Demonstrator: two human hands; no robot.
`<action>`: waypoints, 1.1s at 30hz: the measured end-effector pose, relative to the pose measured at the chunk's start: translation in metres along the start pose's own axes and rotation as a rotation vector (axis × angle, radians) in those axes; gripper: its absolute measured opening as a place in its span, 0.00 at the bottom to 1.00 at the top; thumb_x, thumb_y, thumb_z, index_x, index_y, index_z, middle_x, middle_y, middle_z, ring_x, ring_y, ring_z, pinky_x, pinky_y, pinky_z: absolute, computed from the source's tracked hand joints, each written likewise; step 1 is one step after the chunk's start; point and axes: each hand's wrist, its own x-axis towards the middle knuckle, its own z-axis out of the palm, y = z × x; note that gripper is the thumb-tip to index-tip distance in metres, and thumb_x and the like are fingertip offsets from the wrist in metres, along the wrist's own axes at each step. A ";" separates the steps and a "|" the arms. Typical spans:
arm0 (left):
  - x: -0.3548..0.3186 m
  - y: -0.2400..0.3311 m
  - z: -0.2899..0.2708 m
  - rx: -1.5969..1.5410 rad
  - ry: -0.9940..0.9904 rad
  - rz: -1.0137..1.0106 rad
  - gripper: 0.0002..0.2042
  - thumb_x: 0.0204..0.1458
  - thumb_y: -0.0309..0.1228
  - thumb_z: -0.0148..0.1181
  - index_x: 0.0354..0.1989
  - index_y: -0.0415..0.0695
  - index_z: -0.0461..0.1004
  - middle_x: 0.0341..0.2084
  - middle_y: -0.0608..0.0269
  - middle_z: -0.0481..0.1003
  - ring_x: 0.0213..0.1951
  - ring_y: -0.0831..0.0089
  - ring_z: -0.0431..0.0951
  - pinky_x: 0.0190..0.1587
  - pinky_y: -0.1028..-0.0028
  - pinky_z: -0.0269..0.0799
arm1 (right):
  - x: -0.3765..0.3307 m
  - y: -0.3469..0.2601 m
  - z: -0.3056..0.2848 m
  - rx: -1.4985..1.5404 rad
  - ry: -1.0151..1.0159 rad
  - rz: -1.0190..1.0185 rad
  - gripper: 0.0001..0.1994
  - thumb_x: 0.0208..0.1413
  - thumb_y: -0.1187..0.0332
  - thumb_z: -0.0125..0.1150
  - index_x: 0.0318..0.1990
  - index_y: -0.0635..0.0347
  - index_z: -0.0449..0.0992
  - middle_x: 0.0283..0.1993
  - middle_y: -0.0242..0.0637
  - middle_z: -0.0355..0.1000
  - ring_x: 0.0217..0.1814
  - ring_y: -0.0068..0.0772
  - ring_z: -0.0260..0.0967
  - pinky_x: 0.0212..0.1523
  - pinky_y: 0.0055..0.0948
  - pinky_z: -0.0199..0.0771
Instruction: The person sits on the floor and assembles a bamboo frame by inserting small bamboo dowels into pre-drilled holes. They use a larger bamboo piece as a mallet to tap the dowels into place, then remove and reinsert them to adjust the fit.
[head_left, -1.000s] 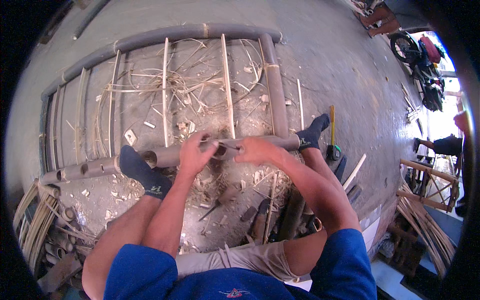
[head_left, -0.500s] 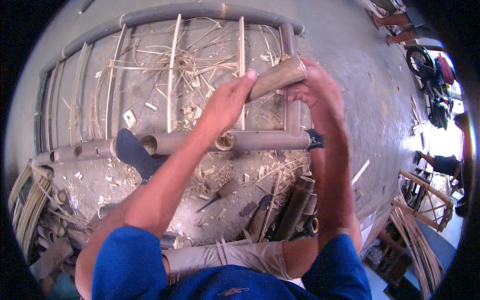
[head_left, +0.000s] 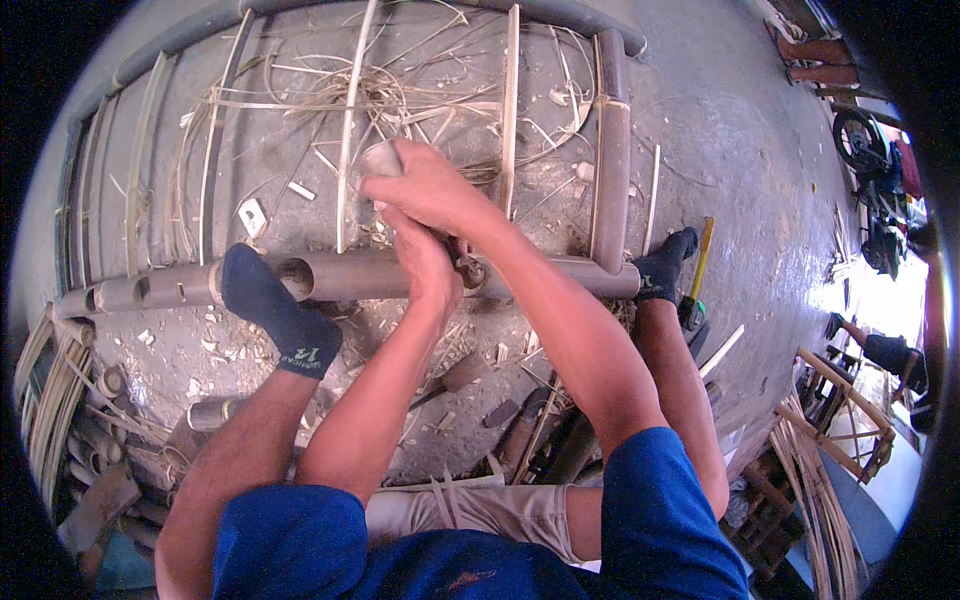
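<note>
At lower left, a bundle of split strips [head_left: 48, 400] stands beside cut bamboo tubes [head_left: 107, 380]. A brown bamboo rail [head_left: 355, 283] runs from there across the middle of the frame, smooth-skinned, with dark round holes and a small slot in its left part; the left foot [head_left: 262, 300], in a dark sock, lies across it. Just above centre, a short bamboo piece [head_left: 381, 158], its greyish-brown rounded end blurred, is gripped in the right hand [head_left: 425, 185]. The left hand [head_left: 428, 262] reaches up beneath; I cannot tell whether it grasps the piece too. Farther right stand a pale slat [head_left: 510, 110], a thick brown end post [head_left: 611, 150] and a yellow tape blade [head_left: 704, 250].
</note>
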 end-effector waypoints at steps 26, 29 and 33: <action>0.026 -0.020 0.000 0.480 -0.586 -0.183 0.36 0.67 0.66 0.27 0.39 0.45 0.74 0.18 0.67 0.70 0.16 0.76 0.66 0.18 0.73 0.60 | -0.030 0.049 -0.036 0.106 0.666 0.085 0.14 0.58 0.61 0.65 0.39 0.65 0.75 0.34 0.39 0.76 0.38 0.34 0.73 0.41 0.37 0.74; 0.028 -0.032 -0.002 0.658 -0.623 -0.190 0.37 0.65 0.68 0.28 0.37 0.45 0.74 0.18 0.66 0.69 0.16 0.75 0.65 0.18 0.72 0.60 | -0.042 0.059 -0.033 0.159 0.764 0.118 0.11 0.60 0.63 0.63 0.41 0.64 0.76 0.37 0.37 0.75 0.39 0.30 0.72 0.39 0.34 0.73; 0.009 -0.039 0.019 1.352 -0.857 0.176 0.46 0.60 0.73 0.30 0.26 0.34 0.75 0.24 0.52 0.76 0.21 0.61 0.76 0.28 0.59 0.72 | -0.111 0.075 -0.034 0.744 1.079 0.051 0.09 0.63 0.68 0.61 0.46 0.62 0.75 0.40 0.33 0.74 0.39 0.26 0.70 0.39 0.31 0.72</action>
